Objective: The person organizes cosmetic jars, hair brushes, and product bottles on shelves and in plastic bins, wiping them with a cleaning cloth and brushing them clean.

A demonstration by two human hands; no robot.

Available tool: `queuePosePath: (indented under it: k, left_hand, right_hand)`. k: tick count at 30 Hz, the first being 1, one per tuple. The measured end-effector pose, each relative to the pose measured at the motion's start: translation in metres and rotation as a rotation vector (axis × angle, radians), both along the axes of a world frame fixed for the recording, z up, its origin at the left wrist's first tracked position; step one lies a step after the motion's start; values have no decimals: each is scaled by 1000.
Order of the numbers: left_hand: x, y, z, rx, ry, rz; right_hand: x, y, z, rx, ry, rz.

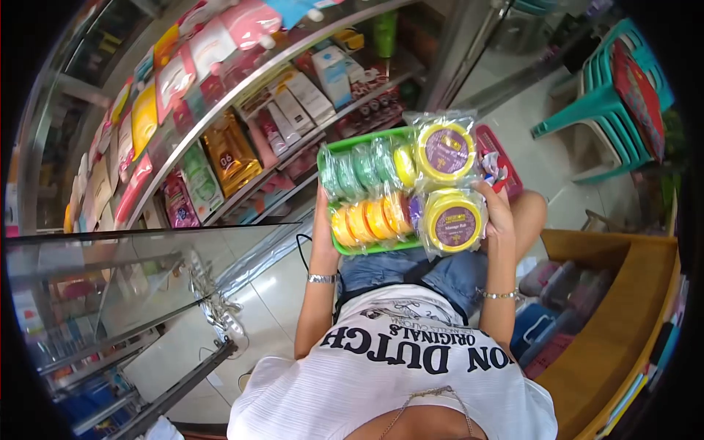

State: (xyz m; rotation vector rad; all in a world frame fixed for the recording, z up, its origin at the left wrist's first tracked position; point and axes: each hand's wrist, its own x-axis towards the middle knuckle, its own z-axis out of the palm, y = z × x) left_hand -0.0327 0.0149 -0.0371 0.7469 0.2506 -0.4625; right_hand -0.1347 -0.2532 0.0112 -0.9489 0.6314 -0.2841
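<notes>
A green plastic basket (370, 137) rests over my lap, filled with round tubs in clear plastic wrap. Green tubs (359, 172) line its far side and orange tubs (370, 220) the near side. At its right end, two yellow-lidded massage rub tubs (445, 152) face up, their purple labels showing. My left hand (322, 220) grips the basket's left side, its fingers mostly hidden behind the rim. My right hand (499, 211) is closed at the edge of the nearer massage rub tub (452, 224), thumb on top and other fingers partly hidden.
Glass shelves (286, 88) with packets and boxes stand ahead and left. A glass case (103, 293) is at lower left. Teal stacked stools (609, 110) stand at upper right. A pink basket (502, 158) lies behind the tubs. A wooden cabinet (609, 315) is on the right.
</notes>
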Motion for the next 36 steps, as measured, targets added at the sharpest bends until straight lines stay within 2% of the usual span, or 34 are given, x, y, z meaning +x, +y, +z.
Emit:
queuePosePath:
  k: [6, 10, 13, 14, 17, 22, 25, 29, 32, 36]
  left_hand:
    - [-7, 42, -35, 32, -23, 47]
    - [-17, 60, -73, -75, 185, -34]
    - [-18, 69, -86, 193, 67, 56]
    - [-18, 72, -90, 196, 64, 58]
    - [-16, 80, -111, 166, 212, 18]
    - [-20, 93, -168, 124, 205, -23]
    - [-21, 96, -194, 83, 289, 32]
    - [-22, 91, -214, 132, 299, 67]
    - [-24, 95, -255, 119, 242, 79]
    - [-18, 91, -260, 48, 232, 101]
  right_hand:
    - [27, 28, -41, 22, 45, 100]
    - [46, 39, -77, 48, 140, 204]
    - [63, 44, -86, 100, 169, 289]
    - [68, 47, -90, 133, 185, 325]
    - [88, 50, -112, 166, 225, 392]
    - [106, 60, -149, 211, 348, 500]
    - [114, 60, -196, 223, 374, 532]
    - [113, 62, -215, 280, 455, 504]
    - [111, 64, -227, 315, 510, 497]
    - [123, 66, -253, 300, 567, 547]
